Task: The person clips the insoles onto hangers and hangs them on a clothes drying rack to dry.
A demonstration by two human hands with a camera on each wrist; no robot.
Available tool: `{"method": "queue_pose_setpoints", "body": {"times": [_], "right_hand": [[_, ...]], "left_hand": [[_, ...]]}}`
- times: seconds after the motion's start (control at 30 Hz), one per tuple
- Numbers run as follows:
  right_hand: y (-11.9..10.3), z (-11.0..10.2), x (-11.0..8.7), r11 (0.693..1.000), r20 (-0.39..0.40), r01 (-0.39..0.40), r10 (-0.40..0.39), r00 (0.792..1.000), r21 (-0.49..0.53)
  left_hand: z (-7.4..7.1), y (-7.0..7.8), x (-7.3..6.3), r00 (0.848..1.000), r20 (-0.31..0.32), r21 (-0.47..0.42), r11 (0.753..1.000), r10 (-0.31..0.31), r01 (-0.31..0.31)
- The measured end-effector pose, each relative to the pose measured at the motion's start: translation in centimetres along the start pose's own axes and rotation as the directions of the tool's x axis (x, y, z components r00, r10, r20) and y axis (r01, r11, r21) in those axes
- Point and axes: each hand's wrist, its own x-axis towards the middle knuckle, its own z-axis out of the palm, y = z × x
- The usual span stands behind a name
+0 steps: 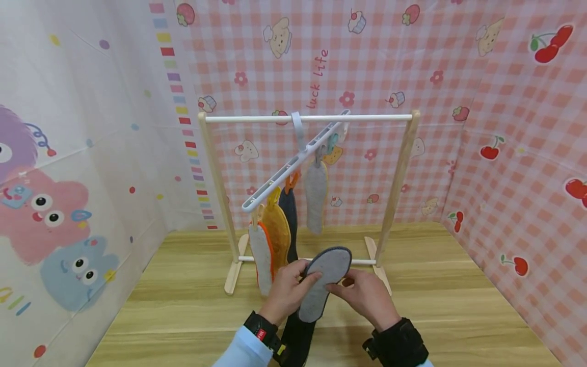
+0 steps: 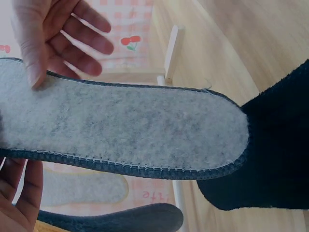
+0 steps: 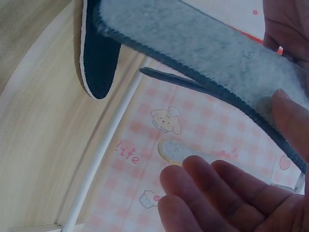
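My left hand [image 1: 288, 289] grips a grey felt insole [image 1: 326, 278] with dark stitched edging, thumb on its felt face and fingers behind. My right hand [image 1: 367, 295] is at the insole's right edge. Its thumb rests on the felt, while the other fingers [image 3: 198, 174] spread loosely away, as the right wrist view shows. A dark insole [image 1: 297, 339] is below the held one, partly covered by it. Straight ahead, several insoles hang from a clip hanger [image 1: 298, 159]: a grey one with orange edging [image 1: 261, 255], a yellow one [image 1: 277, 224], a navy one [image 1: 288, 204] and a grey one [image 1: 315, 199].
The hanger hooks over the white top rail [image 1: 376, 118] of a wooden rack [image 1: 398, 188] standing on the wood-grain table [image 1: 440, 306]. An orange clip [image 1: 292, 181] and a teal clip [image 1: 332, 142] sit along the hanger. Patterned cloth [image 1: 504, 127] surrounds the back and sides.
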Motion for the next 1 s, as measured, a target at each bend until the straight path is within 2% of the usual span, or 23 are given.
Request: {"method": "queue_pose_setpoints", "body": {"times": [0.17,0.53,0.8,1.0], "right_hand": [[-0.05,-0.05,-0.11,0.998,-0.016,0.033,-0.032,0.999,0.058],[-0.43,-0.22,-0.24,0.994,-0.031,0.041,-0.038,0.999,0.100],[-0.40,-0.09,-0.29,0.985,-0.061,0.098,-0.090,0.994,0.144],[-0.36,-0.01,-0.27,0.976,-0.095,0.146,-0.132,0.987,0.163]], "left_hand": [[0.35,-0.07,-0.09,1.000,0.020,-0.003,1.000,-0.006,0.006],[0.64,0.02,-0.31,0.995,0.056,-0.077,0.994,-0.077,0.081],[0.71,-0.09,-0.26,0.997,0.010,-0.101,0.992,-0.080,0.080],[0.83,-0.14,-0.13,0.997,-0.023,-0.085,0.994,-0.076,0.074]]}}
